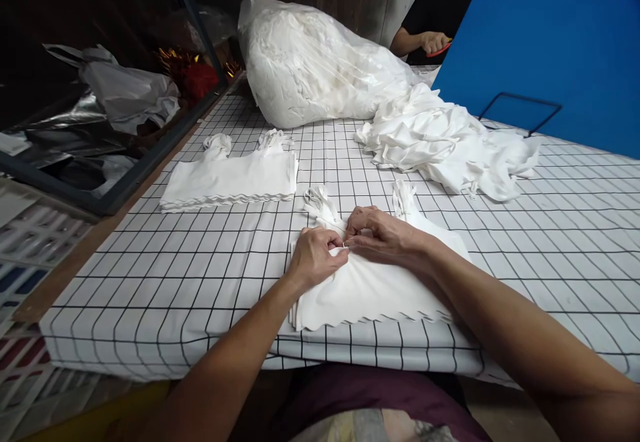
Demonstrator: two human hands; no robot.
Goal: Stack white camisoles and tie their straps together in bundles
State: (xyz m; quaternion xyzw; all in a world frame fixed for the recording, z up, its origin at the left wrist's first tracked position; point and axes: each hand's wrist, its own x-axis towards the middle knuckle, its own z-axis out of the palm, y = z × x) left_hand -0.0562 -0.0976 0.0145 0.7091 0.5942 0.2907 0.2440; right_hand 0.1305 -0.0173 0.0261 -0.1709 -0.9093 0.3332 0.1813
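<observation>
White cloth ruled with a black grid covers the worktable [200,282], which runs from the near edge to a bright blue panel [550,35] at the far right. On the near middle of the table lies a stack of flat white fabric pieces with scalloped lower edges [370,295], its two bunches of thin white straps [320,203] pointing away from the person. Both hands meet on the upper middle of this stack. The left hand [314,257] rests knuckles-up on the fabric with its fingers curled together, thumb and forefinger pinching a small bit of the cloth where it gathers. The right hand [381,232] lies just beside it, touching it, fingers bent and pressed close, fingertips nipping the same gathered spot; what exactly sits between the fingertips is too small to tell. To the left and farther back, well apart from the hands, sits a second neat stack of white fabric pieces with knotted straps [230,177]. Behind it a large clear plastic bag stuffed with white fabric [310,62] leans over, and a loose heap of white fabric [440,142] spills from it toward the right. At the far edge another person's hand [434,42] holds something red. Crumpled silver and grey plastic sheets [120,95] lie in a dark-framed bin at the left.
</observation>
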